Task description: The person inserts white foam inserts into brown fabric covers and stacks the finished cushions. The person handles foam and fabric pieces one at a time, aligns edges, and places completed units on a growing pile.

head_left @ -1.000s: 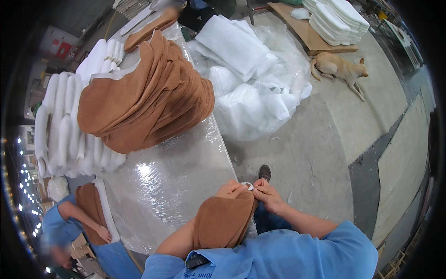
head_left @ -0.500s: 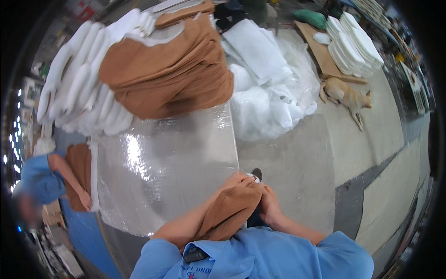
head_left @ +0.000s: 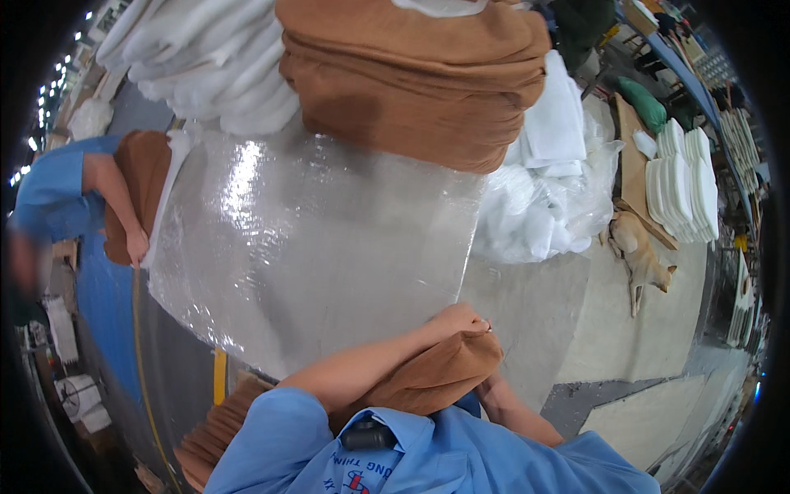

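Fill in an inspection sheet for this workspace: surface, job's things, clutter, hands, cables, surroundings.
Surface: film-wrapped table, its clear film wrinkled and reflecting glare.
Job's things: brown fabric cover, held in front of the person's body.
Clutter: brown fabric pile on the table's far part; white padding pile to its left; clear plastic bag with white padding, on the floor right of the table.
Hands: left hand closed at the cover's far end; right hand mostly hidden behind it, grip unclear.
Cables: nothing seen.
Surroundings: co-worker at left with another brown piece; dog lying on the floor at right, near cardboard bearing white pads.
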{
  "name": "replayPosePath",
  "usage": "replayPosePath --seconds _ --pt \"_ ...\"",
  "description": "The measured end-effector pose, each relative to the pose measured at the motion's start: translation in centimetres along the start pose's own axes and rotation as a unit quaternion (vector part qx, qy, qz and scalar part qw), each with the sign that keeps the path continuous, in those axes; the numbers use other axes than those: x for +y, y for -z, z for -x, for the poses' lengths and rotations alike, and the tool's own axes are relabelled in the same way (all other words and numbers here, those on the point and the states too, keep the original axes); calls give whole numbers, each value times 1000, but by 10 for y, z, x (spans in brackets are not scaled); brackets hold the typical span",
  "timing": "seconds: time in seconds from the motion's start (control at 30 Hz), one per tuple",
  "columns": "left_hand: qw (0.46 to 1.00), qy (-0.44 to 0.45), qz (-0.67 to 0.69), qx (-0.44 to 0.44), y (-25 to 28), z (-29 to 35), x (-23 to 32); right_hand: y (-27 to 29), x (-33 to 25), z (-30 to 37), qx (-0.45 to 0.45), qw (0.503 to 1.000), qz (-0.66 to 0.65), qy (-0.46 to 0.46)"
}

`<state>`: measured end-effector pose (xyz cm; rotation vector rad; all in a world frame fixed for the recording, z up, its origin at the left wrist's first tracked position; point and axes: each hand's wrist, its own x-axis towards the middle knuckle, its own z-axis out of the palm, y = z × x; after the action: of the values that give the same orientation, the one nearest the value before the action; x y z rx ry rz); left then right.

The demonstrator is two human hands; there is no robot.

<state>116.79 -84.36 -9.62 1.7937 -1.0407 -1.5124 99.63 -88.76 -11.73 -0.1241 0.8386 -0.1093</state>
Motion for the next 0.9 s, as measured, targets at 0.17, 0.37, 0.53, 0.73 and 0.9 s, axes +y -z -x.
replayPosePath --seconds 0.17,0.37,0.53,0.73,0.9 --pt "999 22 2 23 -9 -5 -6 -29 0 22 -55 973 202 96" --pt "995 -55 84 -22 20 19 -11 -35 -3 30 -108 990 73 -48" --pt "999 28 -33 -21 42 108 -47 -34 8 38 -94 992 82 -3" --pt "977 27 -22 211 3 143 -50 -19 12 36 -88 981 169 19" --pt "949 8 -79 304 0 139 -49 -15 9 28 -91 981 170 23"
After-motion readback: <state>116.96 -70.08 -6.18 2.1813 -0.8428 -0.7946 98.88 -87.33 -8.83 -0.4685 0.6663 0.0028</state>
